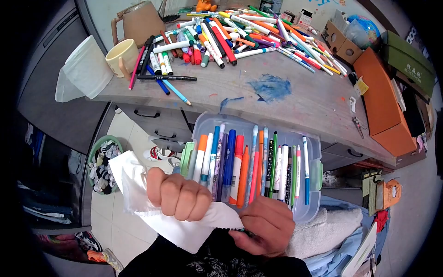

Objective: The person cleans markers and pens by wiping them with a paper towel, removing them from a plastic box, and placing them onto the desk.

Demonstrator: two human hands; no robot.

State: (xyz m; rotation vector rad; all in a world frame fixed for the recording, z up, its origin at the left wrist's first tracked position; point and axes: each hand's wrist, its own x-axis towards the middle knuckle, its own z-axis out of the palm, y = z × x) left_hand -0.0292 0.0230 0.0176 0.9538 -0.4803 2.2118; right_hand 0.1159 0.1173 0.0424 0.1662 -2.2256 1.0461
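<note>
My left hand (pixel 180 194) is closed in a fist around a white tissue (pixel 184 233), whose ends hang out on both sides. My right hand (pixel 265 226) is closed beside it, gripping a thin, dark patterned pen (pixel 247 232). The tissue lies against the pen's left part, and most of the pen is hidden by fingers and tissue. Just beyond my hands, a clear plastic box (pixel 314 152) holds a row of pens and markers, among them a red-capped marker (pixel 238 159) and a blue marker (pixel 229 159).
A large heap of markers (pixel 230 37) covers the back of the desk (pixel 318 97). At left stand a yellow mug (pixel 122 57) and a tissue roll (pixel 87 64). An orange box (pixel 383 106) sits at right. Below are a green basket (pixel 94 147) of clothes and a white towel (pixel 327 231).
</note>
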